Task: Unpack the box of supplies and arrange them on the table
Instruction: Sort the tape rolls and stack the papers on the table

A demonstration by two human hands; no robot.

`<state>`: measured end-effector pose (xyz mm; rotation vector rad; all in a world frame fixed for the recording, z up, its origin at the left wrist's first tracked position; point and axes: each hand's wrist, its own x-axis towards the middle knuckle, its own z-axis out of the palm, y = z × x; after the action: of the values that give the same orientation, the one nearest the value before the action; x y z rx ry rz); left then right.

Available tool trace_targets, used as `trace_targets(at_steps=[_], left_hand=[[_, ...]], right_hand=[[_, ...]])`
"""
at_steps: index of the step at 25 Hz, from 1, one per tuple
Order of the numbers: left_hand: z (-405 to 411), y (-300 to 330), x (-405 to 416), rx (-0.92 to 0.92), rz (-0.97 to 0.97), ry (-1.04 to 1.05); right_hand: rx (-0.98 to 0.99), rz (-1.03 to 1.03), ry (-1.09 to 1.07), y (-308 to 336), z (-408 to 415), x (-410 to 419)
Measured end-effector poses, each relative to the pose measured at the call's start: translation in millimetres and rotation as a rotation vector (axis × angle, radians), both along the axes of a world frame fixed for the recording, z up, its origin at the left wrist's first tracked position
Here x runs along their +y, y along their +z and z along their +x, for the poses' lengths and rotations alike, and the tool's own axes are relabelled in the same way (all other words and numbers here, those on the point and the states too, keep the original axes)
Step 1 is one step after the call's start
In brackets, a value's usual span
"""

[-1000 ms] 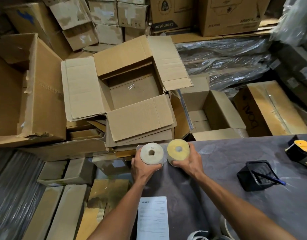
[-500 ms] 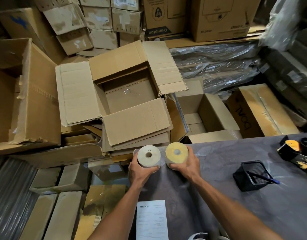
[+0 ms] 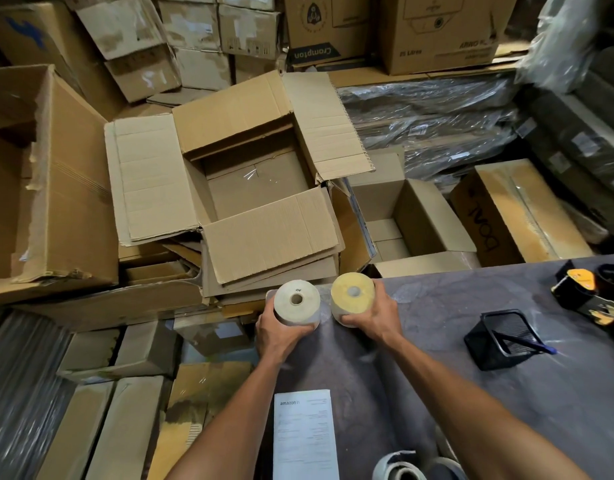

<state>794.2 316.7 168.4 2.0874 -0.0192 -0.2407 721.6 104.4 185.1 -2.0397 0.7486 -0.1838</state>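
Cardboard cartons crowd the upper and left parts of the frame; your grey table (image 3: 471, 375) fills the lower right. Your left hand (image 3: 281, 336) grips the white roll (image 3: 296, 301) from its near side, fingers curled round it, at the table's upper-left corner. Your right hand (image 3: 376, 317) grips the yellow roll (image 3: 352, 292) the same way. Both rolls stand on end, just beside each other, near centre frame. Directly above them the open box (image 3: 257, 188) sits with all four flaps spread; its interior shows only bare cardboard floor. To its right a smaller open carton (image 3: 413, 220) shows bare floor too. At right on the table, a black mesh tray (image 3: 504, 337) holds a pen (image 3: 537, 346). A printed sheet (image 3: 303, 434) lies at bottom centre.
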Motion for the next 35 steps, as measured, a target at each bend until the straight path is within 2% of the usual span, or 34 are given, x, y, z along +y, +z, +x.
trace_targets(at_steps=[5, 7, 10, 13, 18, 23, 27, 35], left_hand=[[-4.6, -2.2, 2.9, 0.019, 0.005, -0.006], [-9.7, -2.3, 7.7, 0.022, -0.058, -0.021], [-18.1, -4.3, 17.5, 0.125, -0.171, -0.059], [-34.9, -1.8, 23.3, 0.204, -0.188, -0.047], [-68.0, 1.1, 30.0, 0.22, -0.241, -0.003], [-90.4, 22.0, 32.9, 0.201, -0.19, 0.136], [-108.3, 36.6, 32.6, 0.128, -0.247, 0.207], [-166.2, 72.6, -1.9, 0.069, -0.366, 0.142]], right_hand=[[0.011, 0.026, -0.006, -2.6, -4.8, 1.8], [0.036, 0.037, -0.019, -8.8, -9.0, 0.9], [0.063, 0.062, -0.019, -14.3, -18.6, -0.9], [0.104, 0.113, 0.008, -9.5, -23.6, -5.1], [0.218, 0.146, 0.012, -1.9, -39.0, -5.2], [0.253, 0.091, 0.072, 11.8, -64.8, -2.4], [0.172, 0.124, 0.076, 26.5, -87.6, 0.7], [-0.075, 0.23, 0.066, 65.8, -151.6, -3.6]])
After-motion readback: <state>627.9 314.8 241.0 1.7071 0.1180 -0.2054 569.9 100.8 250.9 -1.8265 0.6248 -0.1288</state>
